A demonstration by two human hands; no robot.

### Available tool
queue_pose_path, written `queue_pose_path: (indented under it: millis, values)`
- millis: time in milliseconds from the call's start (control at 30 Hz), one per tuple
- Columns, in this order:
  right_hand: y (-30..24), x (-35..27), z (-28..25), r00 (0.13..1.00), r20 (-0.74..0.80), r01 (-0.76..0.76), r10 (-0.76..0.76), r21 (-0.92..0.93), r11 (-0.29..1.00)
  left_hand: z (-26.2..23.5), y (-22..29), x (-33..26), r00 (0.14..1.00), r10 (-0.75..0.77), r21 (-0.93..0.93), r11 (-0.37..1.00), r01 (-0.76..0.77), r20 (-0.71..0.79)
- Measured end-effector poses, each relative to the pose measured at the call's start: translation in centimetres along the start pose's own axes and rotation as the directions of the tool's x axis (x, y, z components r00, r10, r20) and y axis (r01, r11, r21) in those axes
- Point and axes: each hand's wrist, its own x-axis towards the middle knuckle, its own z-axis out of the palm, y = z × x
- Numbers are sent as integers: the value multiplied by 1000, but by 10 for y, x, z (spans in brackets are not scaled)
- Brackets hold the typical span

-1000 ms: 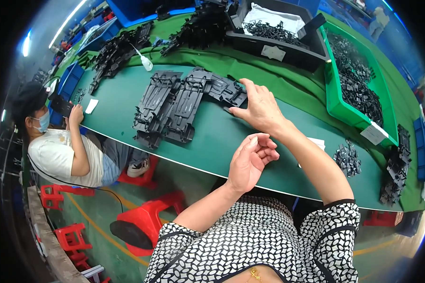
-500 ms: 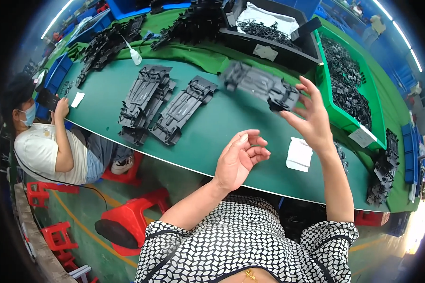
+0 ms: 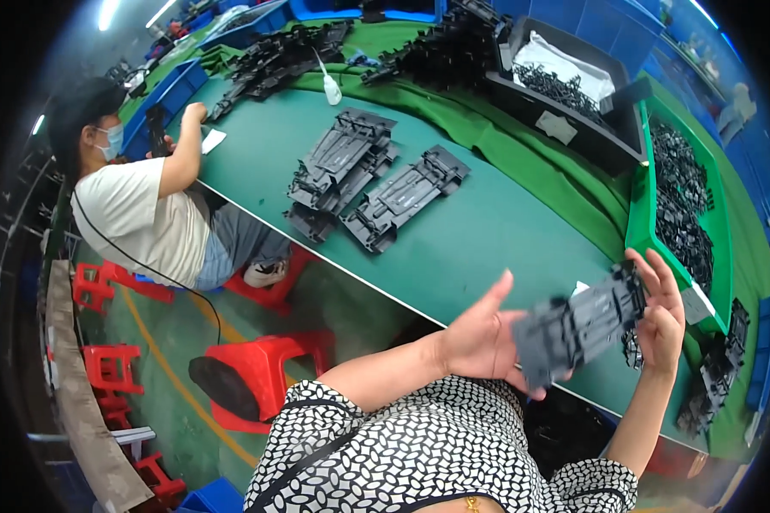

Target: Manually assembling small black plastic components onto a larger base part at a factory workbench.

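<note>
A black plastic toy-car chassis (image 3: 580,327), slightly blurred, is held tilted over the table's front edge. My right hand (image 3: 661,321) grips its far right end, with fingers closed around it. At the other end, my left hand (image 3: 479,339) has its thumb stretched up and apart. Its fingers run partly behind the chassis, so whether they touch it is hidden. Farther left on the green table, one similar chassis (image 3: 407,197) lies beside a small stack of chassis (image 3: 342,162).
A green bin (image 3: 640,209) of small black parts stands at right, beside a black crate (image 3: 565,141). More black parts (image 3: 714,376) lie right. A white bottle (image 3: 332,90) stands at the back. A seated co-worker (image 3: 137,205) is left; a red stool (image 3: 261,368) stands nearby.
My right hand has brought the chassis from over the table's back down toward me. My left hand has moved right, to its near end. The view has shifted right.
</note>
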Motion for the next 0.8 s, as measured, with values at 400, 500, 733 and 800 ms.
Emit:
queue_pose_path:
  millis: [400, 500, 733, 800]
  values:
    - [-5, 5, 28, 946, 314, 138, -77, -177, 974, 8, -22, -5, 991, -131, 162, 979, 127, 15]
    - [-16, -19, 6, 964, -12, 246, -264, -325, 913, 15, -15, -3, 993, 38, 154, 988, -20, -116]
    - [9, -81, -60, 897, -385, -191, -219, -783, 592, -6, 2, 15, 937, 349, 146, 927, -345, -2]
    - [26, -81, -66, 899, -306, -155, -314, -891, 426, -6, 3, 21, 921, 389, 156, 912, -380, -31]
